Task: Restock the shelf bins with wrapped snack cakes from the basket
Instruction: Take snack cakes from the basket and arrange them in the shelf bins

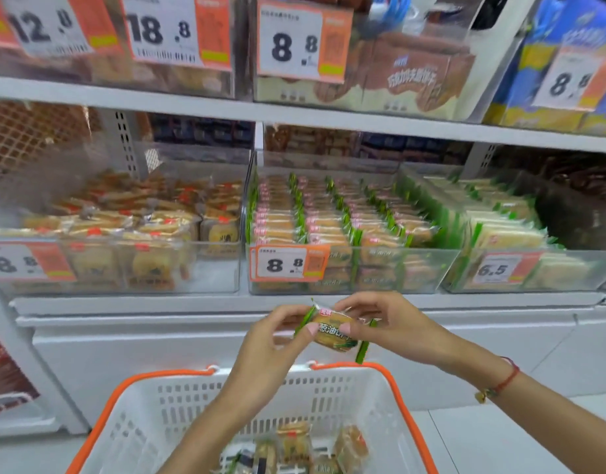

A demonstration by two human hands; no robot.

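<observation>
Both hands hold one green-edged wrapped snack cake (332, 331) above the basket, just below the shelf front. My left hand (277, 340) pinches its left end and my right hand (387, 323) pinches its right end. Under them stands a white basket (178, 401) with an orange rim, and several wrapped cakes (294, 446) lie at its bottom. Straight ahead on the shelf a clear bin (431, 268) holds rows of the same green-edged cakes (329, 213), packed upright.
A clear bin of orange-labelled cakes (130, 227) sits to the left, and a bin of pale green-edged cakes (507, 230) to the right. Price tags hang on the bin fronts. An upper shelf (226, 107) carries more bins of snacks. White cabinet fronts run below.
</observation>
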